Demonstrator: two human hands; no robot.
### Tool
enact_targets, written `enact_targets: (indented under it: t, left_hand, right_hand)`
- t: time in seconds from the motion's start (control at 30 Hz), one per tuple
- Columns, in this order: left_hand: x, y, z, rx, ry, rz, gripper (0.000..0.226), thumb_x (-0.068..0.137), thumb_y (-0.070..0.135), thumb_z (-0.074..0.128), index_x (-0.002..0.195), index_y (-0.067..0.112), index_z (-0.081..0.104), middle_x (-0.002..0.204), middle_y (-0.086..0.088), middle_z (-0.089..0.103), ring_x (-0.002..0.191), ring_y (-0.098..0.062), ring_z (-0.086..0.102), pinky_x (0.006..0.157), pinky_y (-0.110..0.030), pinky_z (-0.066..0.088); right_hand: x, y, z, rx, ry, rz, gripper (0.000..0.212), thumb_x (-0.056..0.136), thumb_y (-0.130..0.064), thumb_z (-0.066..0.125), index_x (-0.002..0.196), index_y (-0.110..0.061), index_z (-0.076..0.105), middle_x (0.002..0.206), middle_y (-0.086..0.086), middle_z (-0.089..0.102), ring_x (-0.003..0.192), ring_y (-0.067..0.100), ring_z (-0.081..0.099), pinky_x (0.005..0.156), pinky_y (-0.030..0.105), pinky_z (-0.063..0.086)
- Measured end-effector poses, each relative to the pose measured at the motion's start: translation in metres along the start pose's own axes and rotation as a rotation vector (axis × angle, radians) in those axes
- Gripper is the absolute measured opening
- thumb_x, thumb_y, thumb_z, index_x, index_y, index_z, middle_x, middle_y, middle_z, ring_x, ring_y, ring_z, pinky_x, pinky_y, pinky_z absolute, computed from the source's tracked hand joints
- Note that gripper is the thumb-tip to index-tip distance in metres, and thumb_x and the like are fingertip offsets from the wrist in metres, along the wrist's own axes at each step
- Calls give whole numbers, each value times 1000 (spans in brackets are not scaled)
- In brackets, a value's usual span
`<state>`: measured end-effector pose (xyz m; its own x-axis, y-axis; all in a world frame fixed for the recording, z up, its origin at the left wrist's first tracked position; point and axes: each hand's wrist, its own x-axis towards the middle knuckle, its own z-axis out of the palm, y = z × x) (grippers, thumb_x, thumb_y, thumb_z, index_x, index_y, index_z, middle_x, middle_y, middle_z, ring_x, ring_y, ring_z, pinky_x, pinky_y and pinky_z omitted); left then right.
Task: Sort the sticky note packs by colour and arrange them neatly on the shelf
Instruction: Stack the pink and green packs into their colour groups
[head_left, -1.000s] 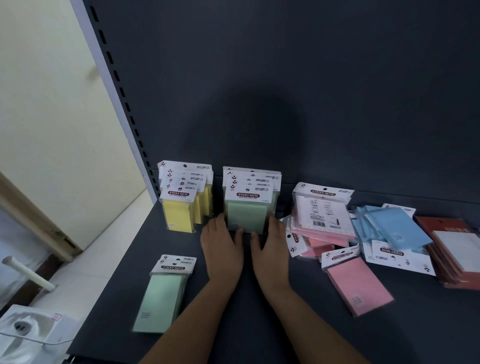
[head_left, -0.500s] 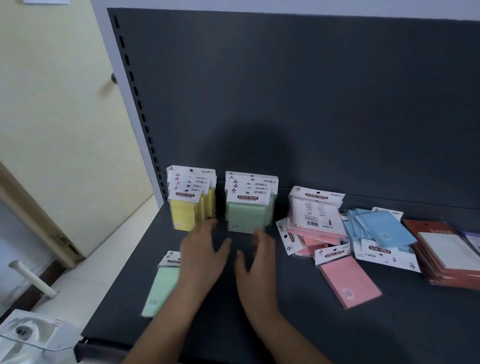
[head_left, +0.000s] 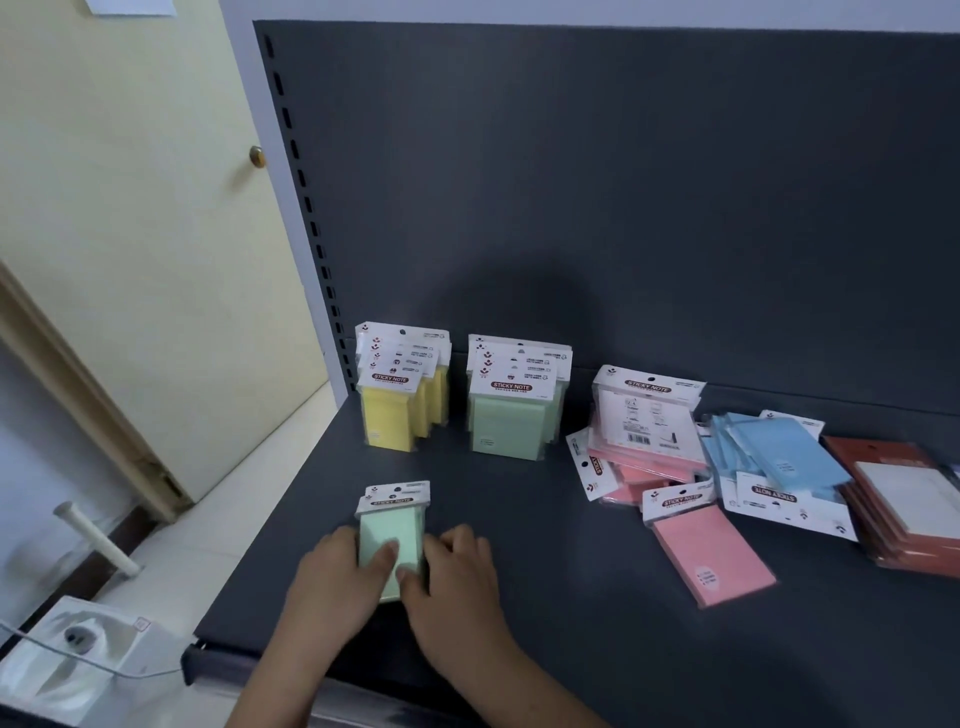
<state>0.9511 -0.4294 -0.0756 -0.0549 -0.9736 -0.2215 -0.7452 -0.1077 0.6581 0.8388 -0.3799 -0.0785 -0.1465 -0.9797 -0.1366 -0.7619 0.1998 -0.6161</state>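
Two light green sticky note packs (head_left: 390, 525) lie stacked near the front left of the dark shelf (head_left: 571, 623). My left hand (head_left: 340, 574) holds their left side with the thumb on top. My right hand (head_left: 457, 577) grips their right side, thumb on the lower corner. At the back stand a row of yellow packs (head_left: 397, 392) and a row of green packs (head_left: 511, 410). To the right lie a loose pile of pink packs (head_left: 644, 441), a single pink pack (head_left: 709, 556), blue packs (head_left: 774, 457) and red packs (head_left: 904, 499).
The shelf's dark back panel (head_left: 623, 208) rises behind the rows, with a slotted upright (head_left: 306, 208) at its left. A cream door (head_left: 130, 234) and a white object on the floor (head_left: 72, 660) lie left of the shelf. The front edge is near my wrists.
Both hands drew back from the standing green row and moved left and nearer, taking hold of the green packs that lay flat at the front left. The camera tilted up.
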Motion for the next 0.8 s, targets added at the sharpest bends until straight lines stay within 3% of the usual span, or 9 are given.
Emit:
enact_targets:
  t: [0.17,0.27,0.37,0.63,0.8]
  left_hand:
    - [-1,14,15,-204,14,42,13,87,21,58,99,15,57,99,-5,61,94,-23,59,80,-38,49]
    - [-9,33,26,-394,24,116,24,88,4,53,105,21,47,99,0,59,87,-12,56,67,-23,43]
    - [-11,48,36,-474,31,203,36,88,-4,50,110,24,44,95,9,56,84,-1,54,66,-15,41]
    - [22,75,63,-348,161,515,41,86,8,62,125,13,49,115,3,60,104,-12,57,89,-28,48]
    - [49,71,74,-159,199,567,33,87,15,61,119,7,52,115,-3,50,107,-17,50,88,-20,37]
  right_hand:
    - [2,10,-6,332,64,47,28,93,-16,47,121,-17,51,117,1,46,109,14,44,95,22,37]
    - [4,21,-11,563,188,58,28,86,-6,56,108,-23,56,107,-2,57,87,5,56,77,11,43]
    - [10,36,-17,718,318,39,35,81,3,59,98,-27,57,100,-1,65,80,6,59,73,13,48]
    - [35,64,-45,709,616,-47,42,83,6,60,101,-31,56,97,-4,66,90,3,62,80,14,48]
    - [61,73,-48,572,638,-51,33,85,2,59,107,-22,58,104,1,63,92,7,60,83,14,47]
